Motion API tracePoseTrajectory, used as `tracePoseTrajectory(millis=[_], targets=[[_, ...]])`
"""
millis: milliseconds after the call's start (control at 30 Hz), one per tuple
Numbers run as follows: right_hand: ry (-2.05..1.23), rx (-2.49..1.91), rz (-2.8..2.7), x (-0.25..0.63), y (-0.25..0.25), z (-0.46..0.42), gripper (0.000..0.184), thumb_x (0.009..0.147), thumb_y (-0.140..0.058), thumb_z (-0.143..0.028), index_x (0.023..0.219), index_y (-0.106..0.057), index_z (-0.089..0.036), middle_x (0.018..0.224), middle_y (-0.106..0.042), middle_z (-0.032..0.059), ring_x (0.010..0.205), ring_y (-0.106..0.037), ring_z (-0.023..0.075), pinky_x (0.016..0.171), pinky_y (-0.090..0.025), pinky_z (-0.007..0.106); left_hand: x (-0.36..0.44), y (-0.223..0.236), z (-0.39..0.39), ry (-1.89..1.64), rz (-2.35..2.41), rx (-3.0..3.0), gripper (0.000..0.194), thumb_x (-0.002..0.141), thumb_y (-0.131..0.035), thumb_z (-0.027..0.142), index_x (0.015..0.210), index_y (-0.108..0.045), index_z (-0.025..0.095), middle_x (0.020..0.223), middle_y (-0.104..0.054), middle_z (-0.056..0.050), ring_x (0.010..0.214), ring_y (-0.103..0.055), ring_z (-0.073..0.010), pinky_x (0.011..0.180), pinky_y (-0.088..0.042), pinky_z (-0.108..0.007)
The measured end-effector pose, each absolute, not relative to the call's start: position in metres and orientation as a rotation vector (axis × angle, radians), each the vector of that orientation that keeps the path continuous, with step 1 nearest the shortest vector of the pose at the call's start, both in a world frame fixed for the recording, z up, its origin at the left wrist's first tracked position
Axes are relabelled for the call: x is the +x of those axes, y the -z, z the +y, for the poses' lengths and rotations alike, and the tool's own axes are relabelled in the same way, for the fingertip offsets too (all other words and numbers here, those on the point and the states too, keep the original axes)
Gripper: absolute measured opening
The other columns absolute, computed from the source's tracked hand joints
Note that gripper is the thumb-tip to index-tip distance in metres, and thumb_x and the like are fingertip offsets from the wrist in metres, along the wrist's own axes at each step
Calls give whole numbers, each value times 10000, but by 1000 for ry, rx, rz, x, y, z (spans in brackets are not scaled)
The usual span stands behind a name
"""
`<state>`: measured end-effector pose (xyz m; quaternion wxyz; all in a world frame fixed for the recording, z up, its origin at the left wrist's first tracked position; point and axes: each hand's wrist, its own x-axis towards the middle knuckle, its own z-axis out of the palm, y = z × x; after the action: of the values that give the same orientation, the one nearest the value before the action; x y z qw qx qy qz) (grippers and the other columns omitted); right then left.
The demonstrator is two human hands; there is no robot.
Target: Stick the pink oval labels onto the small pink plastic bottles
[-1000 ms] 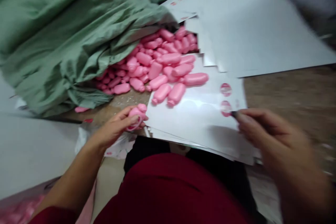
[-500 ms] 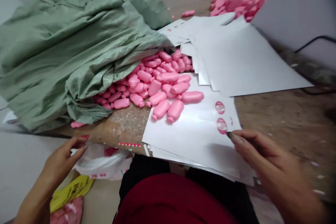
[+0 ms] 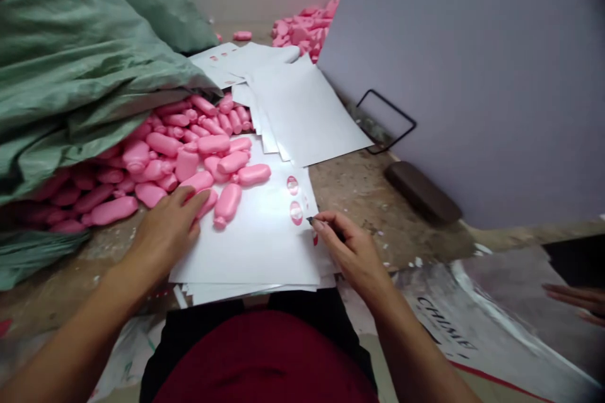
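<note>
The open left hand is resting beside the pink bottles while the right hand is pinching a dark tip at the round labels.

Stack of white glossy label sheets on worn wooden bench, directly before wearer. Pink plastic bottles lie left of and on stack, spilling from green woven sack. Loose white sheets behind stack; flat grey board right; second heap of pink plastic bottles farthest back.

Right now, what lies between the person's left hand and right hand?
In the head view: a white sheet, with one pink capsule-shaped piece and round pink labels on it.
</note>
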<state>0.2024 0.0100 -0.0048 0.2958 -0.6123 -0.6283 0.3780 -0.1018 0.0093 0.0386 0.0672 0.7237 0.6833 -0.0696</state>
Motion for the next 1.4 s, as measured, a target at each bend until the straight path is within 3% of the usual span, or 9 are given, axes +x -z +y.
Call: tracePoseTrajectory(millis=[67,167,267,367,500,667,967,1400], targets=[[-979,-1639,-1682,204,8,16,304,900,-511,-483,904,-656,-216,678,-617,-3,626,-551,165,613,-389,284,-116,-39,3,52,2039,2178,467,934,-383,287,1348,-585,209,1326,-613,-128,1130,-603,-343,883,-469,-419],[-887,-1658,-1759,204,10,26,282,907,-507,-450,914,-673,-222,658,-640,-5,613,-568,168,614,-382,281,-125,-53,-6,-225,2081,2087,424,888,-454,454,1212,-651,267,1095,-713,-64,932,-636,-306,736,-441,-349],[-753,-1698,-1861,204,9,37,253,911,-507,-415,915,-688,-237,656,-666,-6,590,-570,168,599,-362,279,-107,-74,-7,-333,2011,1930,392,818,-562,557,1066,-690,281,855,-700,-27,686,-573,-226,612,-368,-297],[-645,-1728,-1961,204,9,44,228,915,-517,-380,943,-700,-247,722,-716,6,615,-602,178,624,-361,289,-74,-79,2,-481,1759,1698,387,733,-704,563,955,-704,246,759,-643,-3,617,-501,-166,570,-344,-268],[-484,-1738,-2093,204,13,47,201,929,-536,-343,982,-705,-247,804,-764,28,704,-659,207,711,-360,327,-37,-56,19,-819,1407,1059,415,639,-830,418,958,-683,198,903,-683,-21,806,-607,-175,668,-465,-241],[-405,-1716,-2173,204,16,47,198,961,-515,-317,976,-697,-241,828,-783,39,717,-666,215,713,-308,346,-1,-31,35,-1015,1112,442,372,764,-734,329,1076,-619,163,1020,-719,-112,984,-680,-255,904,-558,-417],[-357,-1648,-2190,204,17,47,216,985,-490,-308,942,-687,-232,851,-790,35,649,-611,175,707,-250,348,11,-17,50,-798,1195,590,366,823,-697,279,1163,-589,200,1306,-592,-130,1221,-586,-272,912,-567,-377],[-289,-1701,-2200,194,19,54,212,971,-506,-319,890,-682,-233,770,-771,31,609,-584,175,707,-264,340,6,-17,53,-744,1138,607,452,806,-710,289,1224,-556,215,1276,-606,-116,1237,-582,-278,904,-556,-373]])
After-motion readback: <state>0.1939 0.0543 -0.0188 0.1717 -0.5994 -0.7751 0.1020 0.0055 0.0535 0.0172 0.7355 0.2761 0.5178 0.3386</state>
